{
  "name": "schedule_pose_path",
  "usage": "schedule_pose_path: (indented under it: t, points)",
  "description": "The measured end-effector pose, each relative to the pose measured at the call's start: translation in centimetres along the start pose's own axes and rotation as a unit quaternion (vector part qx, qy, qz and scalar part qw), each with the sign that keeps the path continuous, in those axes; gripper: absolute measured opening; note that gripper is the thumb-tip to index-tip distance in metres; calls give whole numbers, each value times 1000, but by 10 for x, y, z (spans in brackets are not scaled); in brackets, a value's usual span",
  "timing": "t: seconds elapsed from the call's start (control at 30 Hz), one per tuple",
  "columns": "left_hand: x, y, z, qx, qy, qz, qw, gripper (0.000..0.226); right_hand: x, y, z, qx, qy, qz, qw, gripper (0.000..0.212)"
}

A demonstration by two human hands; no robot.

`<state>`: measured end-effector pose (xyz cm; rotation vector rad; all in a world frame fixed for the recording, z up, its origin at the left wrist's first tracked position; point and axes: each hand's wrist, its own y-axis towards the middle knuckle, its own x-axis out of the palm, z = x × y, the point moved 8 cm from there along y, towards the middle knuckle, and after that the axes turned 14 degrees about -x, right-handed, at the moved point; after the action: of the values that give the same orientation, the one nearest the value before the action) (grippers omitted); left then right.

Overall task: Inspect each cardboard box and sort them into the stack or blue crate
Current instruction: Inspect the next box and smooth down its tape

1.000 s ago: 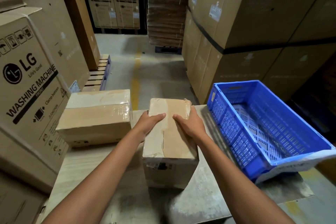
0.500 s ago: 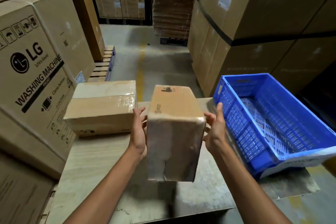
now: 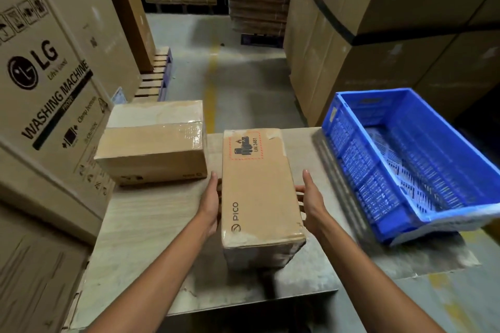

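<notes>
1. At bench centre, a long cardboard box (image 3: 259,192) is held lengthwise, far end toward 12 o'clock. Top face shows "PICO" print near me and a red-bordered battery label (image 3: 244,146) reading UN 3481 at the far end. Tape on both ends looks wrinkled, and one far corner of the top face is scuffed.
2. Left hand (image 3: 211,205): palm flat on the box's 9 o'clock side, fingers straight, thumb pointing up. It presses and does not curl round anything.
3. Right hand (image 3: 311,203): mirrored on the 3 o'clock side, thumb up, fingers laid against the wall. So the hands are apart, with the box squeezed between the palms.
4. Cannot tell whether the box rests on the bench (image 3: 140,238) or hangs just above it. Its underside is hidden.
5. Second box (image 3: 154,143), taped across the top, lies on the bench at 10 o'clock of the held one, near but not touching. Judged to be the start of the stack.
6. Blue crate (image 3: 357,170) sits at 2 to 3 o'clock, tilted, overhanging the bench edge. No box visible inside it.
7. Large washing machine carton (image 3: 46,94) stands at 9 o'clock, beside the bench.
8. Step in hand, as judged: inspection of this box, labelled face up. Sorting is not yet done.
9. Next move calls for a verdict. If sound, carry it toward 10 o'clock and set it squarely on the taped box. If rejected, swing it toward 3 o'clock, clear the crate rim and lower it in.
10. Caution: a palm-only hold depends on steady inward pressure.
</notes>
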<state>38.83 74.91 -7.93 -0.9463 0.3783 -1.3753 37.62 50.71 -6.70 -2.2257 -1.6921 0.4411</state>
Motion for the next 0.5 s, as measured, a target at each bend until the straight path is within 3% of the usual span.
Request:
schedule_pose_path:
  t: [0.07, 0.2, 0.3, 0.5]
  points:
    - [-5, 15, 13, -17, -5, 32, 999, 78, 9, 8, -11, 19, -15, -24, 999, 75]
    - [-10, 55, 25, -58, 3, 38, 998, 87, 27, 34, -11, 64, -40, -108, 991, 109]
    - [9, 38, 37, -56, 16, 14, 998, 80, 41, 21, -27, 55, -3, -132, 990, 84]
    - [23, 15, 51, -21, -7, -32, 999, 84, 42, 17, -45, -25, 28, -106, 994, 73]
